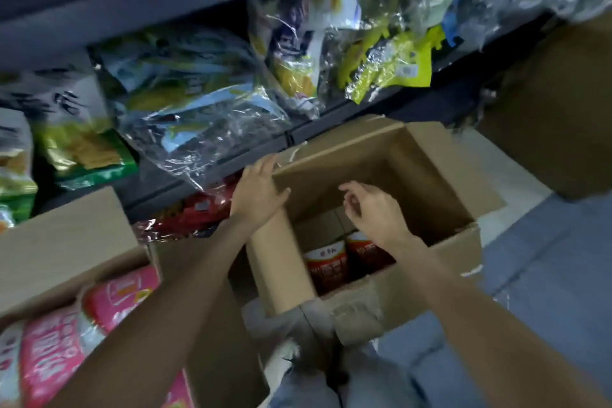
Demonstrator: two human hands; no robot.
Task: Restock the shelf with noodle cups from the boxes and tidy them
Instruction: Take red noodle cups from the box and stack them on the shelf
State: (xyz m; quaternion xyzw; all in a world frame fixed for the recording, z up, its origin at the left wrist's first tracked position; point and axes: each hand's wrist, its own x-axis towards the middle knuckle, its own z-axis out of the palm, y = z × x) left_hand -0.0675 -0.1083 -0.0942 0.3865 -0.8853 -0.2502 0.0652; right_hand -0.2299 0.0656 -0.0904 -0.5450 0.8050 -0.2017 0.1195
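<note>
An open cardboard box (427, 175) stands on the floor in front of me. Deep inside it lie red noodle cups (326, 263), two of them visible near the front wall. My left hand (256, 190) grips the box's left flap, thumb over its edge. My right hand (374, 209) hovers over the box opening with fingers loosely curled and holds nothing. The dark shelf (212, 169) runs behind the box.
A second open box (59, 242) at the left holds pink packages (116, 298). Bagged snacks (185, 96) crowd the shelf above. A closed carton (559, 116) stands at the right. Red packets (198, 209) lie on the lowest shelf. Grey floor (543, 258) shows at right.
</note>
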